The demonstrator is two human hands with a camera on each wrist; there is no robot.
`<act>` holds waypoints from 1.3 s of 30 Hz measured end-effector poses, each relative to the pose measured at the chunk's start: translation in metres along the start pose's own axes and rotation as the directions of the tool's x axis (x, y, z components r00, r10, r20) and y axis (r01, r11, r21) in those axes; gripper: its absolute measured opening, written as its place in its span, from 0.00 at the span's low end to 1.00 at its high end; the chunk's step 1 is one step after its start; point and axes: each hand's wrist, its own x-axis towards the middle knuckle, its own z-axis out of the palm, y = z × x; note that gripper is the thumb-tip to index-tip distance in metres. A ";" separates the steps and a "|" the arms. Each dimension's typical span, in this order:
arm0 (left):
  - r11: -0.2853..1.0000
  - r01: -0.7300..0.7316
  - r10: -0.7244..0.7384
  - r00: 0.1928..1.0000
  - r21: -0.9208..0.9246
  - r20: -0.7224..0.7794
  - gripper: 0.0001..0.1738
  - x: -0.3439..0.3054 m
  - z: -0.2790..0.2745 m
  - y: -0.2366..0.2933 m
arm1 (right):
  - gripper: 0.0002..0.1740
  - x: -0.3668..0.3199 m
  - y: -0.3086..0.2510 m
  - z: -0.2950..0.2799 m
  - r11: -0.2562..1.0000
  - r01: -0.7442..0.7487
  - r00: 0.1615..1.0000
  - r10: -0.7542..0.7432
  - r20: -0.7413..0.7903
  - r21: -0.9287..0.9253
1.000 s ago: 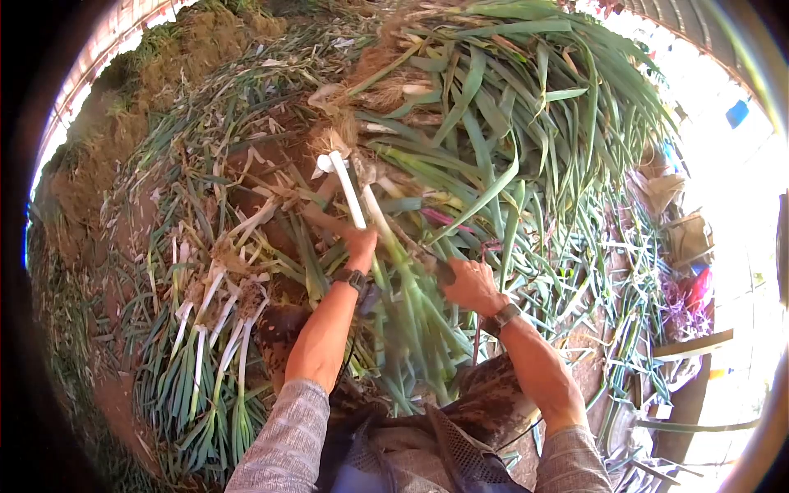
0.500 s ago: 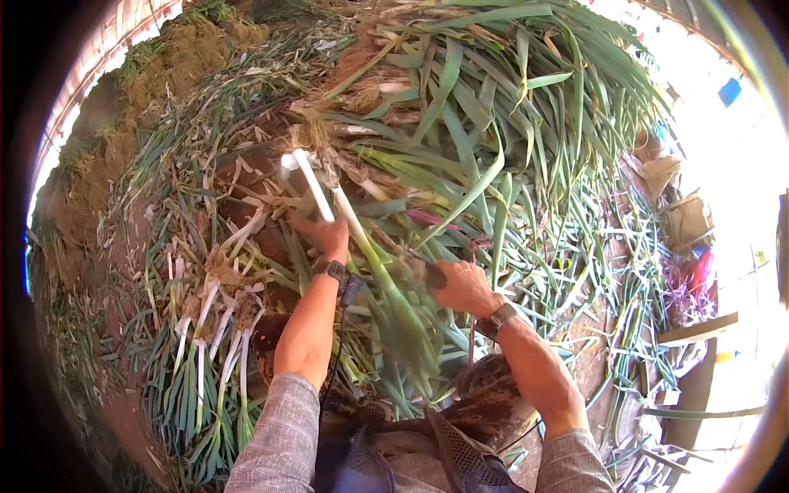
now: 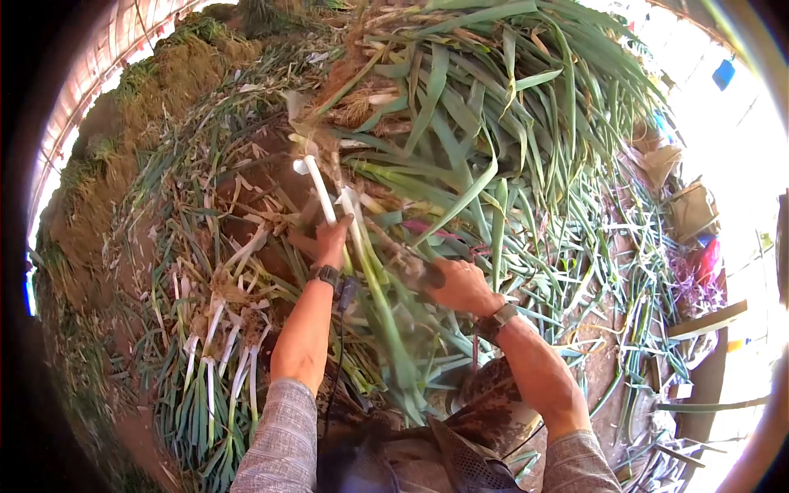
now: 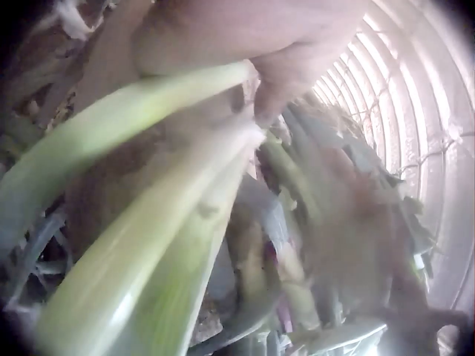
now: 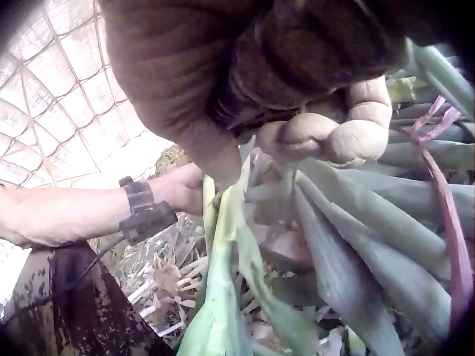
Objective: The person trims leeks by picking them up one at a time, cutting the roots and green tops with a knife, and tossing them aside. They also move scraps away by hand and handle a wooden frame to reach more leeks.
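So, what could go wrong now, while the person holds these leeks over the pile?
1. The left hand grips the long white-stalked green leeks only near the middle. The leafy ends hang down, so one may slide from the grip.
2. The right hand seems to pinch a pale outer leaf. A hard pull may tear good layers too.
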 end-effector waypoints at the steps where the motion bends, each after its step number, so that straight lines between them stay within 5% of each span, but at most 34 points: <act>1: 0.996 0.044 -0.040 0.997 -0.073 0.059 0.22 -0.001 0.002 0.002 | 0.21 0.001 -0.001 -0.002 0.999 -0.008 1.000 0.009 -0.018 0.031; 4: 0.967 0.226 -0.208 0.968 -0.119 0.142 0.22 -0.035 0.004 0.033 | 0.21 0.000 -0.013 -0.021 0.994 -0.083 0.997 0.083 0.007 0.069; 7: 0.951 0.213 -0.167 0.964 -0.225 0.208 0.22 -0.059 0.013 0.041 | 0.21 0.003 0.006 -0.006 0.998 0.057 0.985 -0.055 -0.165 0.004; 9: 0.944 0.228 -0.143 0.934 -0.237 0.328 0.30 -0.058 0.011 0.032 | 0.21 0.002 0.001 -0.011 1.000 0.027 0.986 -0.024 -0.162 0.013; 10: 0.941 0.199 -0.096 0.932 -0.274 0.349 0.24 -0.059 0.014 0.028 | 0.20 0.001 -0.002 -0.012 1.000 -0.003 0.988 0.007 -0.155 0.022; 17: 0.925 0.194 -0.097 0.952 -0.326 0.290 0.18 -0.072 -0.001 0.038 | 0.19 -0.011 -0.007 -0.016 0.996 0.090 0.973 -0.086 -0.212 0.006; 19: 0.954 0.129 -0.060 0.966 -0.272 0.250 0.18 -0.079 -0.002 0.040 | 0.19 -0.016 -0.009 -0.019 0.995 0.083 0.992 -0.088 -0.090 -0.056; 23: 0.951 0.187 -0.102 0.941 -0.246 0.322 0.16 -0.087 -0.006 0.048 | 0.19 -0.015 -0.010 -0.019 0.993 0.116 0.972 -0.111 -0.208 0.012; 39: 0.929 0.164 -0.024 0.921 -0.333 0.388 0.16 -0.096 -0.018 0.060 | 0.23 -0.014 -0.025 -0.024 0.997 0.073 0.978 -0.070 -0.197 0.010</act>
